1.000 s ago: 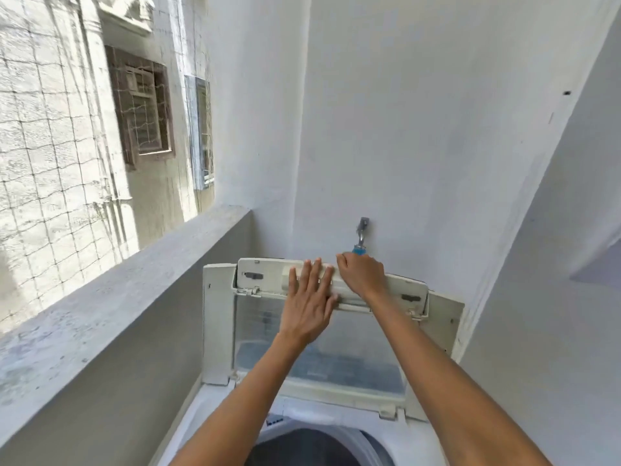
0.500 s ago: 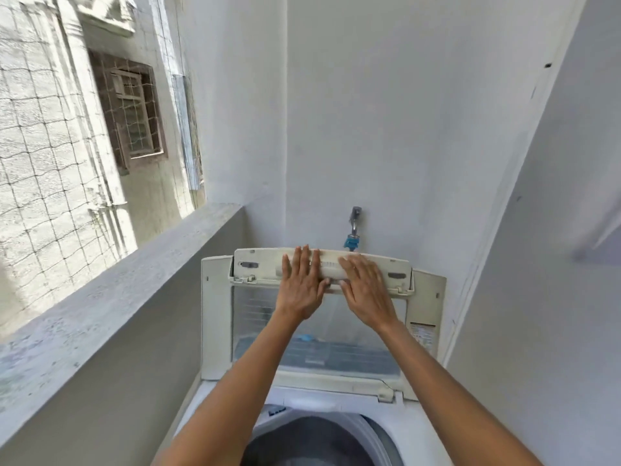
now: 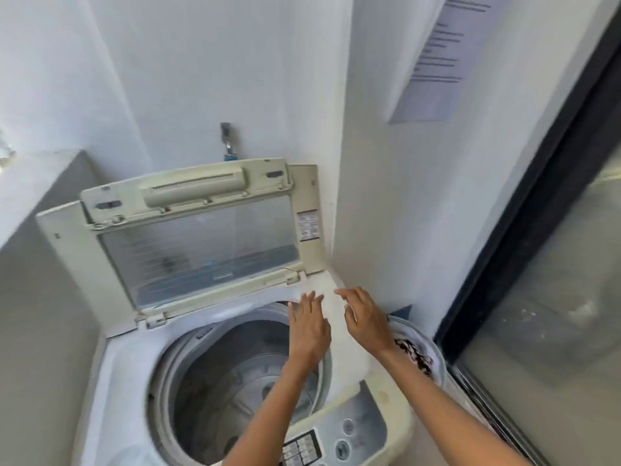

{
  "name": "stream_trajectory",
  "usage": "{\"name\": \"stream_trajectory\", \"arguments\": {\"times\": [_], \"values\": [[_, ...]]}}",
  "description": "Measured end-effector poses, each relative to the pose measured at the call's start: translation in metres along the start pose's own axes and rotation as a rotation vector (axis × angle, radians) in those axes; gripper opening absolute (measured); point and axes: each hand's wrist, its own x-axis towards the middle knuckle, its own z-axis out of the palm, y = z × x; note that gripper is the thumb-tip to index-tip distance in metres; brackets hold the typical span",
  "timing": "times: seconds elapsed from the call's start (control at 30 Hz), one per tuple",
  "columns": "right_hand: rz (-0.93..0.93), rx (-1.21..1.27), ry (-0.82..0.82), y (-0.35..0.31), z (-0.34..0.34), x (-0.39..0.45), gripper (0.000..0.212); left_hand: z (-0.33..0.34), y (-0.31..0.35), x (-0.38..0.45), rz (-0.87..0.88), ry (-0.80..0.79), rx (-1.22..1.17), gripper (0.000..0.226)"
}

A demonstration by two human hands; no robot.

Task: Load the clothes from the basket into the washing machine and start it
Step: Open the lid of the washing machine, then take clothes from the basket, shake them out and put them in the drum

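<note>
A white top-loading washing machine (image 3: 121,358) stands in the corner with its folding lid (image 3: 198,237) raised upright against the wall. Its steel drum (image 3: 235,381) lies exposed and looks empty. To the machine's right a white laundry basket (image 3: 437,358) holds dark patterned clothes (image 3: 415,354). My left hand (image 3: 307,326) hovers over the drum's right rim, fingers relaxed and holding nothing. My right hand (image 3: 364,319) hovers above the machine's right edge, beside the basket, fingers spread and holding nothing.
The control panel (image 3: 339,438) with buttons runs along the machine's near right edge. A tap (image 3: 228,142) sticks out of the wall behind the lid. A grey parapet wall (image 3: 37,264) flanks the left; a dark-framed glass door (image 3: 544,264) flanks the right. A paper notice (image 3: 437,58) hangs above.
Both hands have let go of the raised lid and dropped down to the right, over the machine's right edge. My view has swung down and to the right, revealing the drum and basket.
</note>
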Motion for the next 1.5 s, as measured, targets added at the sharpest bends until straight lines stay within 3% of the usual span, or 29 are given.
{"name": "stream_trajectory", "arguments": {"times": [0.17,0.27,0.33,0.4,0.53,0.7,0.87,0.97,1.03,1.27,1.43,1.5], "values": [[0.246,0.006,-0.008,0.072,-0.007,-0.058,0.036,0.062,0.066,0.004,0.108,-0.095,-0.079,0.045],[0.436,0.065,-0.003,0.133,-0.008,-0.069,0.030,0.098,0.101,0.035,0.095,-0.198,-0.126,0.039],[0.569,0.096,-0.083,0.180,-0.004,-0.067,0.024,0.128,0.124,0.060,0.068,-0.221,-0.128,0.044],[0.673,0.120,-0.212,0.224,0.005,-0.065,0.021,0.159,0.140,0.084,0.006,-0.284,-0.128,0.050],[0.791,0.113,-0.478,0.317,0.044,-0.062,0.021,0.251,0.148,0.134,-0.240,-0.442,-0.113,0.035],[0.928,0.052,-0.627,0.393,0.108,-0.058,0.025,0.337,0.124,0.154,-0.627,-0.523,-0.199,0.045],[0.990,-0.152,-0.803,0.436,0.153,-0.067,0.055,0.380,0.100,0.155,-0.788,-0.516,-0.218,0.040],[0.973,-0.148,-0.863,0.449,0.157,-0.072,0.035,0.382,0.097,0.147,-0.812,-0.512,-0.261,0.041],[0.948,-0.015,-0.831,0.449,0.150,-0.070,0.019,0.376,0.098,0.143,-0.834,-0.505,-0.294,0.040],[0.967,0.748,-0.538,0.380,0.081,-0.018,0.022,0.327,0.119,0.148,-0.991,-0.289,-0.650,0.034],[0.946,1.052,-0.460,0.304,0.018,0.025,0.021,0.288,0.121,0.156,-1.120,-0.076,-1.011,0.056],[0.942,1.206,-0.371,0.270,-0.017,0.047,0.018,0.301,0.094,0.160,-1.227,0.001,-1.109,0.082]]}}
